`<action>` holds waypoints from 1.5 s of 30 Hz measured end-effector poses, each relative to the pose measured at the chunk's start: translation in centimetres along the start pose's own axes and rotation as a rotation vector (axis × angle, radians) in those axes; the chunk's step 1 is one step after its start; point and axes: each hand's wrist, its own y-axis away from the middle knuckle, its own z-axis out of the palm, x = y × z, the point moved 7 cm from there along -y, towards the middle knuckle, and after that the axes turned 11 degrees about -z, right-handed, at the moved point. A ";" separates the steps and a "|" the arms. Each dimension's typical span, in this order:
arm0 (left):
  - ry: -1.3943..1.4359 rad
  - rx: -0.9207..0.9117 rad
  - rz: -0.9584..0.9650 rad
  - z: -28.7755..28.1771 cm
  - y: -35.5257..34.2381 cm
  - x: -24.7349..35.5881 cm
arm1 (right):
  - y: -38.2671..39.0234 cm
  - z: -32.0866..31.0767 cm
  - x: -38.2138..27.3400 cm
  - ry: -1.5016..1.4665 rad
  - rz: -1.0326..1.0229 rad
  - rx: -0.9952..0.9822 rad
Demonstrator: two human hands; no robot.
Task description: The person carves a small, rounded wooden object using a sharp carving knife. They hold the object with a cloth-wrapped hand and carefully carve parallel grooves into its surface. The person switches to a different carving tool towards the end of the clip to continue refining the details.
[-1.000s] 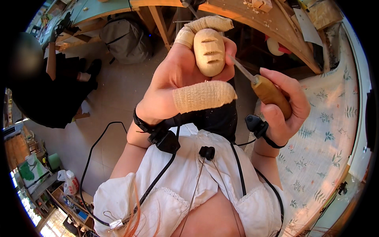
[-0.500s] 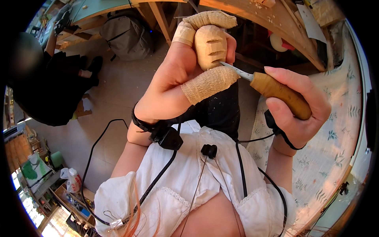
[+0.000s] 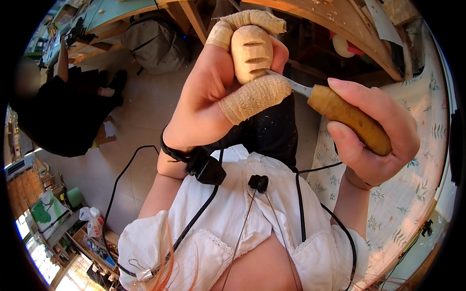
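My left hand is closed round a pale, rounded wooden carving with three dark notches cut across its face. Tan bandage wraps the thumb and index finger of this hand. In my right hand is a carving knife, gripped by its smooth brown wooden handle. Its narrow metal blade points left and runs behind the bandaged left thumb, with the tip at the lowest notch. The thumb hides part of the blade.
A wooden workbench with shavings spans the far side. A leaf-patterned cloth covers a surface at right. A grey backpack stands at the far left, near a person in black. Black cables hang around me.
The carving and my left hand have shifted slightly left and up. My right hand has moved a little right and down, its knife handle tilting; the blade tip stays at the lowest notch.
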 end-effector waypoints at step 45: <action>-0.109 -0.115 -0.534 0.7 -1.0 -0.8 | -1.9 -1.3 -2.0 0.392 -0.413 -0.338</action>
